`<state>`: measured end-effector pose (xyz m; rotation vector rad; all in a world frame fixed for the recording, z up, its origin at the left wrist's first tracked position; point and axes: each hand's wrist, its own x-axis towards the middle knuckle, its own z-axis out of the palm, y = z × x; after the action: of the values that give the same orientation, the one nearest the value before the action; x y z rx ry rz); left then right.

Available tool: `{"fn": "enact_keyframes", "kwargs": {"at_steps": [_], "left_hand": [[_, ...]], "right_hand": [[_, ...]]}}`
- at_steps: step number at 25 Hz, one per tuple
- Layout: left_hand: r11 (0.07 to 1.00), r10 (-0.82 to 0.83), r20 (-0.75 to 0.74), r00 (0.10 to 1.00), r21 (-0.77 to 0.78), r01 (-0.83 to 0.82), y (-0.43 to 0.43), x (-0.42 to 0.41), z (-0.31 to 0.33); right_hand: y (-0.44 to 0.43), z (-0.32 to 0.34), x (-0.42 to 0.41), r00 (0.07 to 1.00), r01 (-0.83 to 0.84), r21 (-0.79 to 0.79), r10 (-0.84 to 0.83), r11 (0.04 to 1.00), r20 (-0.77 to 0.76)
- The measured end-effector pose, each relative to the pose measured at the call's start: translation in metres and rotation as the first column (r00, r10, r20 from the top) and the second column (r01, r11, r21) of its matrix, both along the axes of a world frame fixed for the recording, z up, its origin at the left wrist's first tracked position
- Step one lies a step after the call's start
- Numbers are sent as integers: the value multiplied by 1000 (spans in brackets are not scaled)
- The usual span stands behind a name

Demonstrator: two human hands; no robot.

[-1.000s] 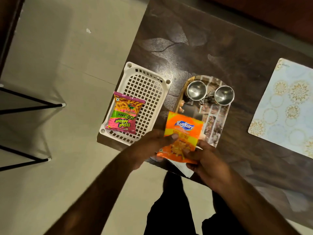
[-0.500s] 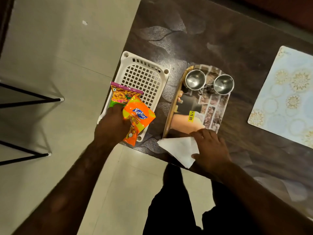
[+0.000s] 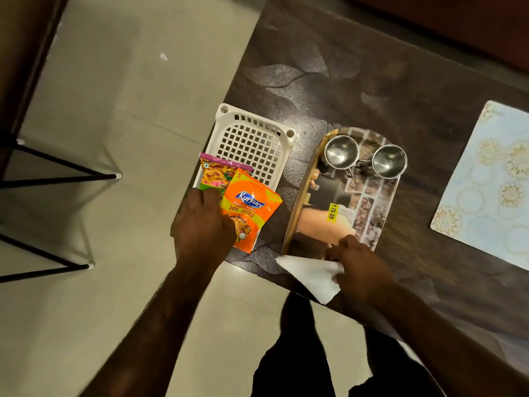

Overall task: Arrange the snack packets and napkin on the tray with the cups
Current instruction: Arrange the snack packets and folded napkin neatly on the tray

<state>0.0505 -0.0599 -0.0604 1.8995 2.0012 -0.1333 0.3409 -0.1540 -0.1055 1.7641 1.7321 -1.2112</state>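
An orange Kurkure packet lies tilted over the near end of a white lattice basket, partly on top of a pink-and-green snack packet. My left hand grips the orange packet's left edge and also covers the pink packet's lower part. A printed oval tray holds two steel cups at its far end. A white napkin lies at the table's near edge below the tray, pinched at its right side by my right hand.
A pale blue floral placemat lies at the right of the dark table. Black metal stand legs cross the tiled floor at left. My legs are below the table's near edge.
My left hand carried the orange packet from over the tray left to the basket, onto the pink packet. My right hand let go of it and took the napkin.
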Motion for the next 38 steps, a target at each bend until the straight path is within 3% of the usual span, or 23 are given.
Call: {"fn": "enact_keyframes", "kwargs": {"at_steps": [1,2,3,4,6,7,9,13,16,19,21,25,26,29,32,36,38], "left_hand": [[1000,-1,124,992,16,-1,-3,4,3],[997,54,295,954,-72,-34,-5,12,8],[963,182,459,870,-260,-64,-8,20,12],[874,359,569,739,-483,-52,-12,29,17],[634,630,585,511,-767,98,-26,44,23],[579,654,584,481,-796,177,-34,49,22],[602,626,621,471,-769,214,-51,53,18],[659,728,589,351,-742,-122,-60,28,8],[657,752,590,293,-702,-275,-47,-20,-2],[627,779,564,275,-686,-369,-27,-62,-10],[624,782,545,304,-671,-401,-18,-73,-17],[776,612,388,689,-463,-428,-9,-66,-32],[785,593,326,736,-439,-438,-8,-63,-35],[781,587,252,770,-428,-455,-8,-56,-40],[834,483,145,863,-377,-404,-5,-56,-41],[779,560,72,826,-384,-495,-1,-54,-25],[828,534,52,844,-235,-510,-1,-48,-10]], "right_hand": [[3,3,5,997,45,-37,-47,998,-65],[6,7,9,987,92,-79,-101,993,-121],[10,11,12,972,139,-116,-158,983,-172],[13,15,14,949,190,-150,-220,970,-224],[21,27,12,848,301,-249,-378,921,-373],[24,33,6,772,342,-311,-453,887,-445],[32,42,-8,680,361,-361,-507,860,-529],[40,41,-42,649,382,-329,-505,863,-570],[40,38,-53,562,514,-371,-630,773,-536],[36,32,-35,540,593,-388,-706,706,-459],[31,28,-20,558,622,-381,-729,684,-397],[19,25,0,577,663,-371,-759,650,-300],[16,25,2,581,663,-374,-760,649,-291],[12,27,5,583,680,-364,-770,637,-259],[11,23,5,569,707,-341,-784,620,-246],[11,20,12,594,712,-309,-775,631,-215],[15,20,20,574,760,-228,-793,609,-206]]}}
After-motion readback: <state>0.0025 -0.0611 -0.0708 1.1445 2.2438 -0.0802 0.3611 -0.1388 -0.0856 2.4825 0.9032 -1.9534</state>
